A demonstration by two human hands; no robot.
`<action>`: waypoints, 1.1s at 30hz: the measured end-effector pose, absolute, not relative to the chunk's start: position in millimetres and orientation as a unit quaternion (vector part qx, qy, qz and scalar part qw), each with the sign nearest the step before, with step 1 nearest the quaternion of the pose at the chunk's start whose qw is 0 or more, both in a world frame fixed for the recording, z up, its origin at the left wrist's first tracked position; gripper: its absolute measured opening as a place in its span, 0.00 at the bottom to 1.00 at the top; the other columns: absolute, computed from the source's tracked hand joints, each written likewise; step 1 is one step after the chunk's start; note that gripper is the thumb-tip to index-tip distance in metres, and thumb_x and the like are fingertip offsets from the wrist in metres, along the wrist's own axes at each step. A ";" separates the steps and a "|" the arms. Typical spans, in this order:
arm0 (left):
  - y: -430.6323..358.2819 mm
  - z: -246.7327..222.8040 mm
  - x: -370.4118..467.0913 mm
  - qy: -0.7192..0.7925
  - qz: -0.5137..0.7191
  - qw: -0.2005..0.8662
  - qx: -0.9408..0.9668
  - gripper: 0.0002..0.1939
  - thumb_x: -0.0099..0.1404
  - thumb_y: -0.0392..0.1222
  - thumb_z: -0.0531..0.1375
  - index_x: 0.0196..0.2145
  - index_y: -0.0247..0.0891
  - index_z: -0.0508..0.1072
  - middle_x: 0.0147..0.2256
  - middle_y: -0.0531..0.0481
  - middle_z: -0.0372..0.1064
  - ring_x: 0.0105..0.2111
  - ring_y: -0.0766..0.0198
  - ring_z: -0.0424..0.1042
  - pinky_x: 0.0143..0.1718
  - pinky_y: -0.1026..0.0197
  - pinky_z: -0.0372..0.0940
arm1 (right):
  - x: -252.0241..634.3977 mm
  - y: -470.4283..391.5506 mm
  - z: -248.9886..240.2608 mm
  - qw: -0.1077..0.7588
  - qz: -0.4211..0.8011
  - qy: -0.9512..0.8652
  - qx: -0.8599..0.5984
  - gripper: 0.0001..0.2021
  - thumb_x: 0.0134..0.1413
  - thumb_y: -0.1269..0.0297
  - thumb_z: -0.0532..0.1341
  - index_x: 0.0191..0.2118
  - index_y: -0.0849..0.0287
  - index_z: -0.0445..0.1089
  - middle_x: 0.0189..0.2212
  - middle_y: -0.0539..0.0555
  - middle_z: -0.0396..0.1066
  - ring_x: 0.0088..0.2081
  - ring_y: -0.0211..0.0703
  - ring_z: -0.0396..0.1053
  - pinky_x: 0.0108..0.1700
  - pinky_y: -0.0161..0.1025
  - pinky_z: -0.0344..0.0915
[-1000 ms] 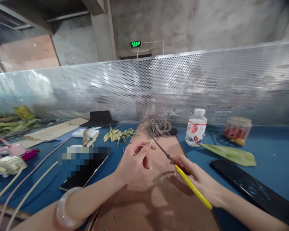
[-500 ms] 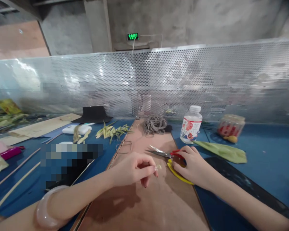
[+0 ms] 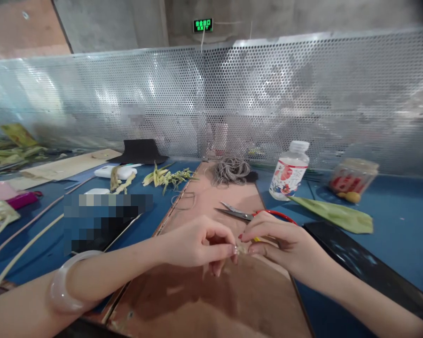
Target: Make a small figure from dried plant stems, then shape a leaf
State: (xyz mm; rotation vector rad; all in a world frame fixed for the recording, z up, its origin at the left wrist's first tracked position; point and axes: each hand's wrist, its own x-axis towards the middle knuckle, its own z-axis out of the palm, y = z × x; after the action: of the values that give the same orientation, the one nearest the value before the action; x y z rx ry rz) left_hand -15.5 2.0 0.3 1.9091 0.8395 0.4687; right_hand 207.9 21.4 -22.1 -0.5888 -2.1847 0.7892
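My left hand [image 3: 204, 241] is closed in a pinch on a small pale, see-through scrap [image 3: 241, 250] above the brown board; its exact kind is too small to tell. My right hand [image 3: 278, 239] reaches in from the other side. Its thumb and forefinger are apart, with their tips close beside the scrap; whether they touch it I cannot tell. Behind the right hand, scissors [image 3: 234, 213] with red and yellow handles lie on the board, blades parted and pointing left. The right hand hides part of the handles.
Grey cord [image 3: 231, 170] lies coiled at the board's far end. To the right are a white-capped bottle [image 3: 289, 173], a jar [image 3: 354, 176], a green husk [image 3: 334, 215] and a dark phone-like slab [image 3: 359, 263]. Dried husk pieces [image 3: 169, 177] and a white case [image 3: 104, 172] lie left. A perforated metal screen [image 3: 268, 94] stands behind.
My right hand has let go of the scissors and moved left to the scrap in my left hand. The scissors stay on the board. The camera has tipped slightly downward.
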 end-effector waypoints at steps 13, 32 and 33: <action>4.9 1.2 -14.5 0.327 0.205 0.476 0.790 0.10 0.65 0.40 0.54 0.33 0.33 0.73 0.20 0.54 0.67 0.19 0.72 0.69 0.24 0.70 0.62 | 204.4 16.6 -18.9 0.376 0.327 -0.842 -0.207 0.03 0.55 0.68 0.62 0.33 0.56 0.74 0.29 0.52 0.72 0.35 0.39 0.67 0.39 0.38 0.64; 3.0 2.1 -14.8 0.347 0.192 0.491 0.776 0.10 0.65 0.42 0.54 0.33 0.33 0.72 0.20 0.54 0.67 0.20 0.71 0.68 0.22 0.71 0.61 | 201.5 10.9 -18.9 0.373 0.362 -0.821 -0.237 0.02 0.53 0.66 0.63 0.32 0.58 0.70 0.30 0.51 0.69 0.33 0.38 0.68 0.37 0.38 0.64; 2.8 2.2 -14.7 0.347 0.190 0.493 0.775 0.10 0.65 0.42 0.54 0.33 0.34 0.72 0.20 0.54 0.67 0.20 0.71 0.69 0.22 0.70 0.62 | 201.6 10.7 -19.3 0.372 0.364 -0.821 -0.235 0.02 0.53 0.66 0.63 0.32 0.57 0.70 0.29 0.51 0.69 0.33 0.38 0.68 0.38 0.38 0.64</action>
State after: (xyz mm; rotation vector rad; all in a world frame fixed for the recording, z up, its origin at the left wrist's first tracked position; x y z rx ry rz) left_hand -14.7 2.8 2.2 1.8789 0.8418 0.4603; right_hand 201.6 10.7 -19.3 -0.6018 -2.1037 0.9334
